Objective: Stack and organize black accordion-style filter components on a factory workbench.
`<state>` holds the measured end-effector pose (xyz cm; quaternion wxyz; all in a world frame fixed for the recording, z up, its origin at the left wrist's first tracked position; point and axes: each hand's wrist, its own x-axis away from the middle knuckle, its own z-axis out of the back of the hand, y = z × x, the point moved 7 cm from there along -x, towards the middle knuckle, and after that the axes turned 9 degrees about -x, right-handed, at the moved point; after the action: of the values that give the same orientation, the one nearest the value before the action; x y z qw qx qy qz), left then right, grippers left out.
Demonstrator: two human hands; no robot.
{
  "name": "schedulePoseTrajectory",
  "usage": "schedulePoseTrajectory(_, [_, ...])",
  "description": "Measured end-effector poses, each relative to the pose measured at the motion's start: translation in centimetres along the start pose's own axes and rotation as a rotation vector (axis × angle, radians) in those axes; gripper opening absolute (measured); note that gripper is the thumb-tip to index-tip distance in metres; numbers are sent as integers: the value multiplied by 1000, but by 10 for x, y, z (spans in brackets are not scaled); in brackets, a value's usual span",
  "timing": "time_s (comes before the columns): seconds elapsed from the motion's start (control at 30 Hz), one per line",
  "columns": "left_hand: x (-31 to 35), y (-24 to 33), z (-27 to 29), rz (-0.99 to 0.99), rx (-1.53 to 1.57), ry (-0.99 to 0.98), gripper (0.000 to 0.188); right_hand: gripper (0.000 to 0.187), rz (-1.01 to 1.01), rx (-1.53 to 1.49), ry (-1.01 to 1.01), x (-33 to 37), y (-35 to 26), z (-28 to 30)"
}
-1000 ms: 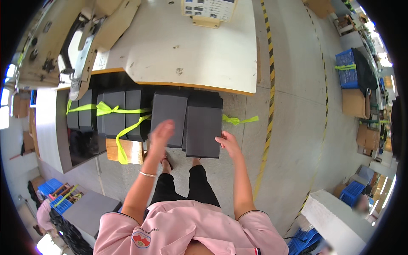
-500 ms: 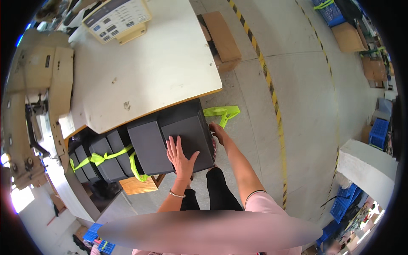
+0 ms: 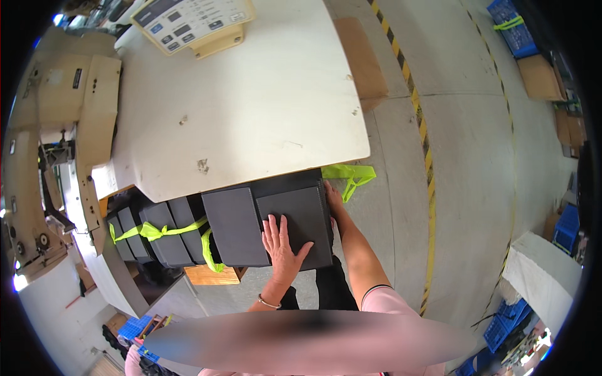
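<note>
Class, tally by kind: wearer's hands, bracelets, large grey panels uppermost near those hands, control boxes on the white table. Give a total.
Left hand and right hand: 2
Bracelet: 1
Grey panels: 2
Control box: 1
Total: 6

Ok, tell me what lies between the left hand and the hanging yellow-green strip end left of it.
In the head view, a dark grey piece lies between the left hand and the yellow-green strip end.

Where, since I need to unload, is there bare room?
White tabletop between cream control panel and front edge; grey concrete floor between yellow-black striped lines. Crowded: dark-grey rectangular pieces along that edge, left hand on one.
</note>
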<state>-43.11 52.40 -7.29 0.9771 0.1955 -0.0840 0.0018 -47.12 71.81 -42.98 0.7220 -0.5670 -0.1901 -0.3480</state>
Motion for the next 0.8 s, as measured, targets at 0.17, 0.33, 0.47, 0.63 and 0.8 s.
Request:
schedulePoseTrajectory(0.17, [4, -16, 12, 40, -31, -28, 105, 71, -360, -257, -186, 25, 4, -21])
schedulePoseTrajectory(0.33, [3, -2, 16, -3, 26, -49, 103, 62, -284, -357, -69, 40, -7, 15])
schedulePoseTrajectory(0.47, [9, -6, 25, 10, 45, -29, 106, 62, -163, -765, -345, 79, -51, 15])
schedulePoseTrajectory(0.63, [23, 25, 47, -169, 150, 1, 106, 60, -71, -709, -630, 122, -100, 28])
schedulePoseTrajectory(0.8, [60, 76, 79, -399, 287, -84, 110, 59, -57, -643, -861, 161, -172, -59])
